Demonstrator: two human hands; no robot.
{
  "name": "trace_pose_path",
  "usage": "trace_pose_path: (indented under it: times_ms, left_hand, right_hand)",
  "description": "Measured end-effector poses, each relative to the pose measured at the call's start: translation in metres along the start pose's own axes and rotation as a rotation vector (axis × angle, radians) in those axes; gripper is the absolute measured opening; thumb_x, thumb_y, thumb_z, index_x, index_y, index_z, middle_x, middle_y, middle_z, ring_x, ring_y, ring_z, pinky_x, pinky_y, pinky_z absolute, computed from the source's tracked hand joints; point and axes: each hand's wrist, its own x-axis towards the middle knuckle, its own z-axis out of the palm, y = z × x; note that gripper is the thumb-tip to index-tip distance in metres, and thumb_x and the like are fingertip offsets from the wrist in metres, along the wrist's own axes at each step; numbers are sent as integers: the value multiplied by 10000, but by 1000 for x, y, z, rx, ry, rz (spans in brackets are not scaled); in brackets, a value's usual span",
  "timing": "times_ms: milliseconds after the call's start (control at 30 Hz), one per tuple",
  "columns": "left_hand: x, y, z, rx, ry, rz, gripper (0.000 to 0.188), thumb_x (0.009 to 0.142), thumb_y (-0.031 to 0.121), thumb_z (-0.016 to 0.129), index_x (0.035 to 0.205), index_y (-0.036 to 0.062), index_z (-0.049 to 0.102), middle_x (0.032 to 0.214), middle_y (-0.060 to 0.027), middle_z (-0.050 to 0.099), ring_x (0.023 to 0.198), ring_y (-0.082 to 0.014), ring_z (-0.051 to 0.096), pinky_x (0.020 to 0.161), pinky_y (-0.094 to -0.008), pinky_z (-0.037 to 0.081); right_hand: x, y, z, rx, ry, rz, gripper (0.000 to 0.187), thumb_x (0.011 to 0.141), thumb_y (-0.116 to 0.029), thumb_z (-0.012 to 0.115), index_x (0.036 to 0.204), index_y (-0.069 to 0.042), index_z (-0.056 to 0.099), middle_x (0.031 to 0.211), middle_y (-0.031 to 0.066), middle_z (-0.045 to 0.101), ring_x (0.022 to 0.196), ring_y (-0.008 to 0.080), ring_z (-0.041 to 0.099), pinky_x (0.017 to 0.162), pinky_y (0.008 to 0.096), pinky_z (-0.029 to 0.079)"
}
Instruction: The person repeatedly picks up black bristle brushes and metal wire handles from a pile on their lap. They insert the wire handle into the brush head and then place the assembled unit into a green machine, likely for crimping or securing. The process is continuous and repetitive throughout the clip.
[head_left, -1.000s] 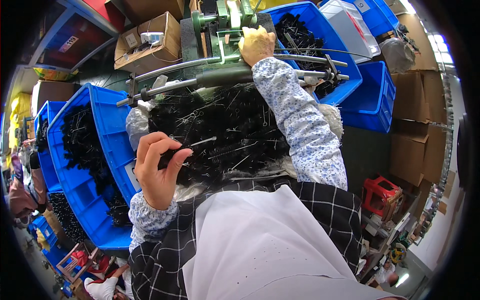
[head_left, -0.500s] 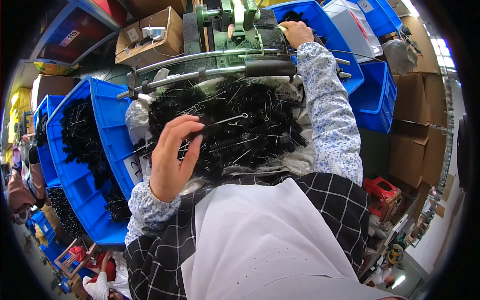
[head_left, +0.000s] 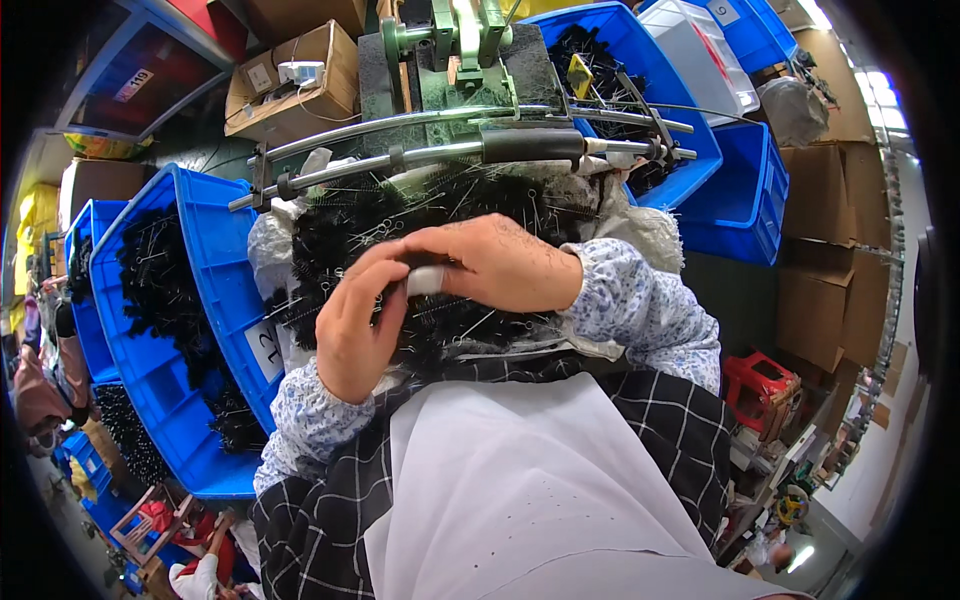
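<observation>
My two hands meet over a heap of black-bristled wire brushes (head_left: 460, 325) with looped wire ends. My left hand (head_left: 350, 330) is closed, fingers curled and thumb drawn in. From the right, my right hand (head_left: 515, 265) reaches across with bent fingers touching the left fingertips. White tape (head_left: 426, 280) wraps one of its fingers. The wire brush pinched in the left hand earlier is now covered by the right hand; what the right fingers grip is hidden.
Beyond the heap, metal rails (head_left: 400, 155) cross in front of a bench machine (head_left: 465, 70). Blue bins of brushes stand at left (head_left: 215, 270) and right (head_left: 680, 120). A cardboard box (head_left: 255, 105) sits at the back left.
My right hand has come back from beside the machine at the upper right to my left hand. The left hand has stayed nearly in place.
</observation>
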Motion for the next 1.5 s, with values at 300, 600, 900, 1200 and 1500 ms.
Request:
trace_pose_path:
  times_ms: [300,600,900,1200,1500]
  left_hand:
    - [-16,-1,5,139,-750,-166,432,753,130,650,1150,73,488,1001,-142,563,873,-315,567,753,-382,462]
    - [-14,-1,-4,148,-671,-115,452,804,174,623,1211,74,454,821,-118,507,734,-278,524,656,-366,440]
    - [-1,9,-18,39,-486,-74,463,804,53,564,1254,54,452,788,-114,485,685,-259,477,632,-344,406]
    - [-5,6,-16,-5,-350,-80,379,782,66,618,1106,-2,436,863,-129,536,712,-288,530,647,-347,432]
    - [-1,8,-17,-1,-315,-47,340,763,50,633,1043,7,445,915,-142,543,752,-305,539,666,-355,443]
  right_hand:
    - [47,164,-102,-1001,686,342,206,823,-144,533,990,-174,650,839,79,656,768,242,646,670,371,517]
    - [56,188,-106,-917,649,372,244,834,-211,541,1056,-191,640,917,61,656,834,256,609,795,377,464]
    - [49,180,-113,-1088,642,437,388,789,-292,611,1150,-152,581,1028,66,551,973,238,502,851,402,371]
    - [64,190,-85,-1023,777,347,274,742,-225,570,977,-93,621,953,69,640,1020,287,544,820,448,395]
    - [91,163,-62,-1054,726,320,167,758,-234,567,844,-100,617,823,64,638,904,250,566,748,422,397]
